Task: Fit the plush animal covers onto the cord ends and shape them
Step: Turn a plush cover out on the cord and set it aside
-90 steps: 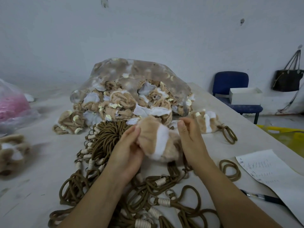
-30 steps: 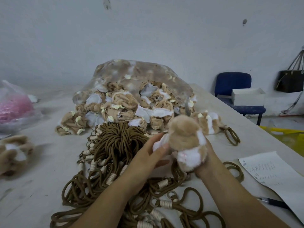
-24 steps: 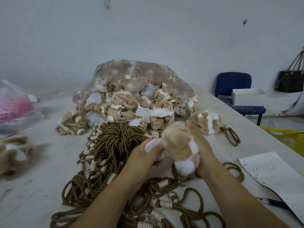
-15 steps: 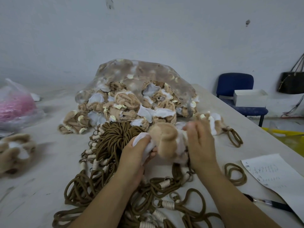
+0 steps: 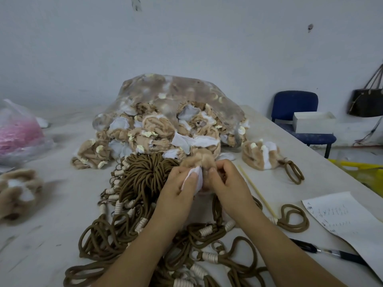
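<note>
Head view has your left hand [image 5: 182,184] and right hand [image 5: 227,183] together, both pinching one tan plush cover [image 5: 200,161] above the cord pile [image 5: 145,176]; one fitted plush [image 5: 259,155] lies at 2 o'clock, so most of the bag of covers [image 5: 176,92] at 12 likely remains.

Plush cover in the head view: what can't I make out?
All head view:
- Whether a cord end sits inside the plush cover: hidden by left grip and right grip.
- Paper writing: too small.
- Pen: far end under the paper.
- Plush pile at left edge: blurred.
</note>
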### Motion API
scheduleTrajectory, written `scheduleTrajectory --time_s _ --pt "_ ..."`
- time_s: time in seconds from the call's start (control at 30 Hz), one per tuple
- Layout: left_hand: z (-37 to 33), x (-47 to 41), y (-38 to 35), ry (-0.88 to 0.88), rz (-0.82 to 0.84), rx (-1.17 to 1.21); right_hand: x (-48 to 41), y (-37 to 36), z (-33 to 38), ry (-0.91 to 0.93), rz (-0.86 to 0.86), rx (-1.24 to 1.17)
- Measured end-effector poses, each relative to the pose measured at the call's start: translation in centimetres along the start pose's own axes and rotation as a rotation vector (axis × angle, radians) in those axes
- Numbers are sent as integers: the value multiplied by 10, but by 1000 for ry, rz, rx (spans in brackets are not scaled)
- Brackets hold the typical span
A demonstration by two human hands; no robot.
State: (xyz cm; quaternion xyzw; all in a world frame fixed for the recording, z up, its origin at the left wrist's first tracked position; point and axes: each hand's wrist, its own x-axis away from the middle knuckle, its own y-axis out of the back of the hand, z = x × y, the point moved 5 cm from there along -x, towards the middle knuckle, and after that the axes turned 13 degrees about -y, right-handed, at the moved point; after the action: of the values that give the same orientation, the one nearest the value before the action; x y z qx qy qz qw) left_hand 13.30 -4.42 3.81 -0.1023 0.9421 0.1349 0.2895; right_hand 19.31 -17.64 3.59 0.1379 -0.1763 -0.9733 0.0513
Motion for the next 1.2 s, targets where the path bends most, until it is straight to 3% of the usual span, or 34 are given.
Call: scheduleTrajectory --time_s 0.1,0.23,0.5,0.57,0.73,0.9,0.97,1.07,1.2 --pt "-3 -2 2 -102 12 -194 3 -1 2 -75 69 -127" --pt "1 -3 1 -175 58 -332 5 -3 2 -101 116 -95" --pt "-1 -3 6 -195 79 -736 19 -16 26 172 213 238" --pt "4 -4 13 -97 3 -627 24 -22 31 246 229 312" --pt "20 1 20 333 -225 -38 20 -25 26 257 193 350" --pt "11 -6 -2 500 -214 983 7 -9 3 37 82 172" --pt "5 -7 0 467 -151 1228 3 -1 0 -47 24 8" --pt "-1 -9 4 371 -61 1300 0 8 -1 -109 -33 -169" --pt "3 -11 2 296 -123 1003 -2 8 -1 -169 35 -368"
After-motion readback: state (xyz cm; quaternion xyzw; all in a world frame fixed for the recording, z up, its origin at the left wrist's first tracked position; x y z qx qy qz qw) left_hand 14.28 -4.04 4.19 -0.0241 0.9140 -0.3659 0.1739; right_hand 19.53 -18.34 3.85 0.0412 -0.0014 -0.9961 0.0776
